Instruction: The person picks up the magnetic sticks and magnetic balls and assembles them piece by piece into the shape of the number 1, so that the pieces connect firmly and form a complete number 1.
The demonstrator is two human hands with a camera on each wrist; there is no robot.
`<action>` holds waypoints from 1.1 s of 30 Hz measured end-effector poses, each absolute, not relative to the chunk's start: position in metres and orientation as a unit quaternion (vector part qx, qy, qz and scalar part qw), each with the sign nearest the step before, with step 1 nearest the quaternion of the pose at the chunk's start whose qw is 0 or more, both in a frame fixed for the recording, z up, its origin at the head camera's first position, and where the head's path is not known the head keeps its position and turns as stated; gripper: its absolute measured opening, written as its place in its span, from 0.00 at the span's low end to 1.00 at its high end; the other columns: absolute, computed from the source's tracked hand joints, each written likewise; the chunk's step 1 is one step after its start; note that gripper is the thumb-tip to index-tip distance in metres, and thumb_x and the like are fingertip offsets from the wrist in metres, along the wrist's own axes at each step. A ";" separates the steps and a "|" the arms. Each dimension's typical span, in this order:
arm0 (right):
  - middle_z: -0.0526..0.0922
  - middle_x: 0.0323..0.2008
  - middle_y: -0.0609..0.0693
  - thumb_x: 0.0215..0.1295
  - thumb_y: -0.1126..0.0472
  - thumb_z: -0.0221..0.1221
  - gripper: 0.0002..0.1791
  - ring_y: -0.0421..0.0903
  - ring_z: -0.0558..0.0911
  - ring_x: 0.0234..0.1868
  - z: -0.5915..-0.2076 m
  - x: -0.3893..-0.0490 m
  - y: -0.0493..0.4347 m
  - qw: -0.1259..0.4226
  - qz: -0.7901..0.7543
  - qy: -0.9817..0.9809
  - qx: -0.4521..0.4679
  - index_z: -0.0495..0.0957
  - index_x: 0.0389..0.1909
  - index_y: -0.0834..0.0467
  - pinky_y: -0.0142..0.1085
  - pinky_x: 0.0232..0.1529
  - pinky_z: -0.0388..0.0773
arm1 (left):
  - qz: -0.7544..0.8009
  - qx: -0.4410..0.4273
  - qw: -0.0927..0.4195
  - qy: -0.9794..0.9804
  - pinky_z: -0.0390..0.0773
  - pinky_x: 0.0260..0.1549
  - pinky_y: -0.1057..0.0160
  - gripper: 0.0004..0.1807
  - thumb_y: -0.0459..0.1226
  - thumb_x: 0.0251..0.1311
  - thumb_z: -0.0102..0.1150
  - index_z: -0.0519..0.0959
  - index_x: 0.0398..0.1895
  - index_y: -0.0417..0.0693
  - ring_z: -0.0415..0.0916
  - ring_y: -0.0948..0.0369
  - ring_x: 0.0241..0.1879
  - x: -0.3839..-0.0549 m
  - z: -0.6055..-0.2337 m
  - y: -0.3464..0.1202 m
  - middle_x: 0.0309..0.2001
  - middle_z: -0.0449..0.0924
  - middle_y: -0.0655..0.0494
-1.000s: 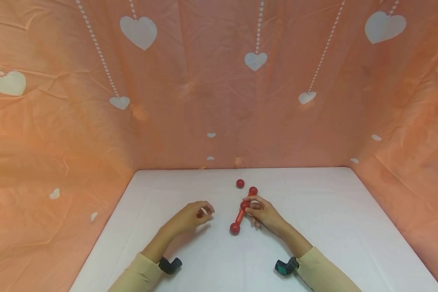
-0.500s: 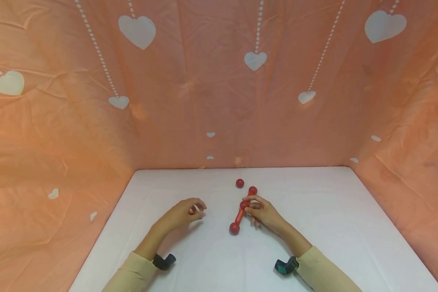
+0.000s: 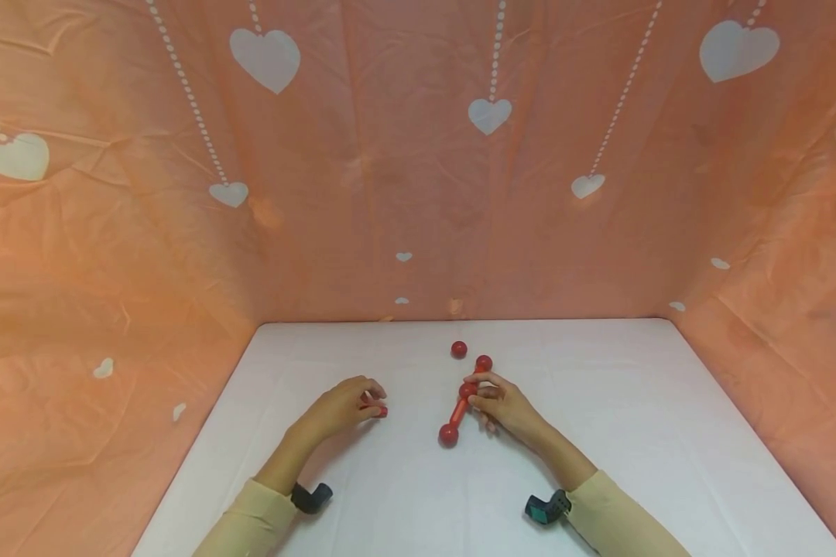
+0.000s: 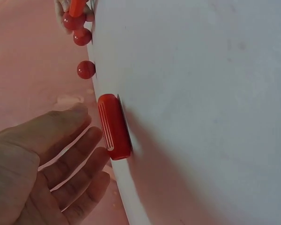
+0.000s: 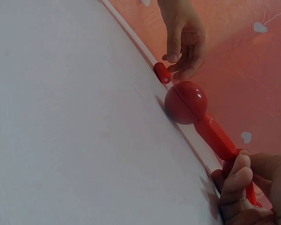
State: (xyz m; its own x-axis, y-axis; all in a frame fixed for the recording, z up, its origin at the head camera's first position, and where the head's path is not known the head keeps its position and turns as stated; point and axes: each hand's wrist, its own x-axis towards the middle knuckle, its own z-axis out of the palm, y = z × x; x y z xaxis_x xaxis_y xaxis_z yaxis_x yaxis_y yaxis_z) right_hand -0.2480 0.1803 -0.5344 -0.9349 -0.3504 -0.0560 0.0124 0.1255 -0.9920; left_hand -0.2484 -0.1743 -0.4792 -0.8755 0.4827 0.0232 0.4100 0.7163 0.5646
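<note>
On the left, left hand [image 3: 348, 404]: loosely bent, holding nothing I can see.
Red stick [image 4: 114, 126]: on the surface [image 3: 404, 480] just beside it, maybe for easy reach; I couldn't see it before.
Red row [image 3: 459, 411]: hasn't moved.
Loose ball [image 3: 459, 349]: near the row's far end.
Right hand [image 3: 507, 408]: pinches the row's middle ball [image 3: 467, 391], maybe so nothing rolls.

The right hand [image 3: 510, 408] partly hides the middle ball [image 3: 467, 391].

Wrist views are dimmer, with soft shadows across the table [image 4: 215, 93].
</note>
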 end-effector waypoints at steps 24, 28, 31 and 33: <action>0.82 0.38 0.59 0.76 0.63 0.66 0.27 0.42 0.75 0.21 -0.535 -0.249 0.181 0.142 -0.657 0.731 -0.120 0.73 0.71 0.62 0.30 0.24 0.76 | 0.239 0.242 0.052 0.939 0.83 0.47 0.55 0.12 0.32 0.64 0.75 0.85 0.48 0.49 0.80 0.59 0.42 -0.252 -0.496 -0.179 0.39 0.83 0.59; 0.83 0.38 0.59 0.75 0.63 0.66 0.27 0.42 0.75 0.20 -0.535 -0.249 0.180 0.142 -0.655 0.733 -0.115 0.74 0.71 0.62 0.30 0.24 0.76 | 0.235 0.240 0.050 0.941 0.83 0.48 0.54 0.11 0.32 0.64 0.74 0.85 0.48 0.50 0.80 0.59 0.42 -0.252 -0.498 -0.179 0.39 0.83 0.59; 0.83 0.37 0.58 0.76 0.63 0.66 0.26 0.42 0.75 0.20 -0.534 -0.249 0.180 0.143 -0.656 0.732 -0.116 0.74 0.71 0.62 0.30 0.24 0.76 | 0.232 0.245 0.046 0.940 0.83 0.48 0.53 0.11 0.31 0.65 0.74 0.85 0.47 0.50 0.80 0.59 0.42 -0.253 -0.498 -0.179 0.39 0.83 0.59; 0.82 0.35 0.56 0.76 0.64 0.65 0.26 0.42 0.75 0.20 -0.534 -0.249 0.180 0.143 -0.657 0.731 -0.119 0.73 0.71 0.63 0.30 0.24 0.76 | 0.230 0.247 0.044 0.940 0.83 0.48 0.53 0.10 0.31 0.65 0.74 0.85 0.47 0.50 0.80 0.59 0.42 -0.253 -0.499 -0.178 0.39 0.83 0.59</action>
State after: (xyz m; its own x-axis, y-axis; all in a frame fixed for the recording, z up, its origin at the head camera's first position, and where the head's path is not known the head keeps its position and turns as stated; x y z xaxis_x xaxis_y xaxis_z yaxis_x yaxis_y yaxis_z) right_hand -0.2491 0.1800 -0.5339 -0.9305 -0.3624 -0.0531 0.0144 0.1086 -0.9940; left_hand -0.2528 -0.1784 -0.4986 -0.8736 0.4856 0.0311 0.4450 0.7715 0.4547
